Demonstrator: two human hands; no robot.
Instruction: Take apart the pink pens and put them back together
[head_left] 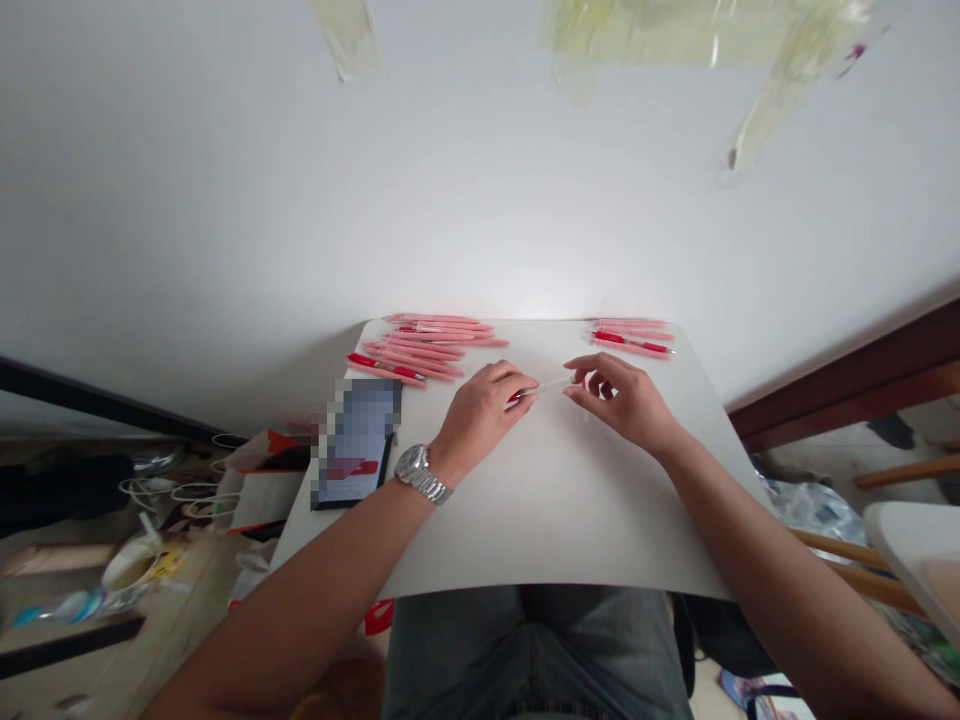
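Both my hands meet over the middle of the white table (570, 520). My left hand (487, 405), a metal watch on its wrist, is closed with its fingertips on a small red pen part (515, 398), mostly covered by the fingers. A thin translucent tube-like piece (553, 384) stretches from there across to my right hand (619, 395). The thumb and fingers of my right hand curl round its other end, where a bit of red shows. What exactly that end is cannot be made out.
A pile of pink and red pens (427, 345) lies at the back left. Several more pens (632, 343) are at the back right. A tablet or phone (360, 440), partly blurred, rests along the left edge. The wall stands right behind the table.
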